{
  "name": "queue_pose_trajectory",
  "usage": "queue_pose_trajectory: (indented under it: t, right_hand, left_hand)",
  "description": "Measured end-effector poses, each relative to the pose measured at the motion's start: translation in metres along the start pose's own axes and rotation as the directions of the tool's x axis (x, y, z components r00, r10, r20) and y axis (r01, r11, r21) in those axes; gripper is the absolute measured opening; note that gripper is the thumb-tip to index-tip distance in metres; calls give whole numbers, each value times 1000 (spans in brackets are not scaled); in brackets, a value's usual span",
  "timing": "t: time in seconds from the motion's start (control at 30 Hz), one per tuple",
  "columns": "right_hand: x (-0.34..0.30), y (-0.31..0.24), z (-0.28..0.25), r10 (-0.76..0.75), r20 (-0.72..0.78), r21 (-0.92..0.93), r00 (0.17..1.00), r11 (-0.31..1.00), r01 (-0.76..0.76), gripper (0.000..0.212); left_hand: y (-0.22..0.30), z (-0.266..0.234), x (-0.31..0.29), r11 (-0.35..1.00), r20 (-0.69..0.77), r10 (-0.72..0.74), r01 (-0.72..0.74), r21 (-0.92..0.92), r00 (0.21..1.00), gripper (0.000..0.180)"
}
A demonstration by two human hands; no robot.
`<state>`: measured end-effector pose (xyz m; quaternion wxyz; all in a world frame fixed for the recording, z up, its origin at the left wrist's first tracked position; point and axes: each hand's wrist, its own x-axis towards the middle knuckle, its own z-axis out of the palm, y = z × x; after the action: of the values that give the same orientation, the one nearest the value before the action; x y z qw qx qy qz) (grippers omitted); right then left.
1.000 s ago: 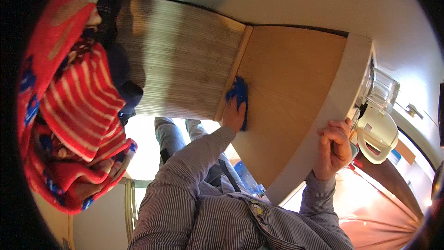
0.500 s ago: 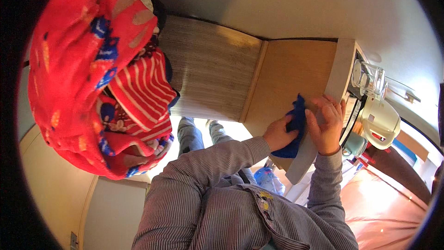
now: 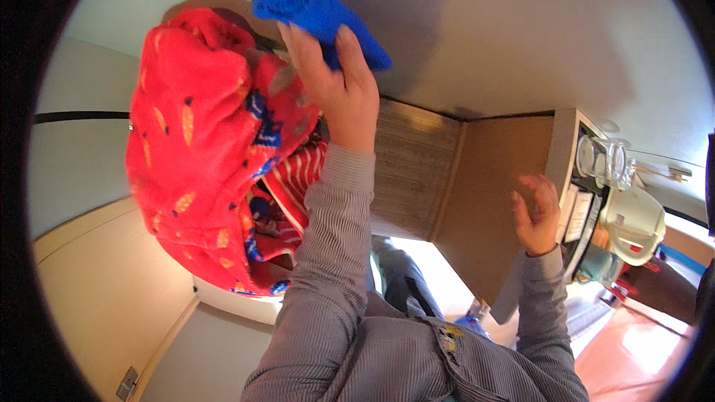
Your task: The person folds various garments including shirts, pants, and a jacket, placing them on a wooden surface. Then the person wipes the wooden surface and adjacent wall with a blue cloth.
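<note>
A folded blue cloth (image 3: 324, 15) is gripped between the thumb and fingers of my left hand (image 3: 344, 100), which is raised at the far left-centre in front of the wall. Just left of that hand is a bulky red fleece blanket (image 3: 194, 149) with orange and blue patterns. A red-and-white striped cloth (image 3: 292, 182) shows within its folds, partly behind my left sleeve. My right hand (image 3: 538, 216) hovers by the side of the wooden cabinet (image 3: 495, 186). Its fingers are loosely bent and apart, with nothing in them.
Glass mugs (image 3: 605, 160), books (image 3: 577, 216) and a cream plastic appliance (image 3: 633, 225) sit at the cabinet's right side. A grey wood-grain panel (image 3: 413, 156) joins the cabinet on the left. A pink cover (image 3: 625, 342) lies at the lower right.
My left hand has carried the blue cloth from the cabinet, up and left to above the red blanket. My right hand has come off the cabinet edge. The whole view has shifted.
</note>
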<state>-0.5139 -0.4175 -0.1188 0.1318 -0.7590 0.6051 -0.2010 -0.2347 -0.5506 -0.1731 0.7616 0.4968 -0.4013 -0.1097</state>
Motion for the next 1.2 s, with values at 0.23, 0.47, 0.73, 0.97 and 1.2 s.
queue_pose_trajectory:
  t: [0.23,0.47,0.73,0.97,1.2]
  right_hand:
    - [-1,21,-3,25,144,104,989,994,-40,25]
    - [-1,26,-10,-24,258,183,966,983,-24,24]
    - [-7,30,-9,-47,273,191,961,982,-6,24]
    - [-9,29,3,86,362,21,928,995,-101,27]
    - [-30,-32,31,196,594,-333,780,943,17,31]
  left_hand:
    - [-15,84,-28,925,87,125,-148,350,988,67]
    - [7,136,-132,803,517,277,-491,338,810,47]
    - [-51,84,-142,651,680,189,-609,453,708,60]
    - [-85,-31,-214,561,461,-820,638,528,340,63]
    - [-53,-121,-273,455,395,-869,795,401,298,63]
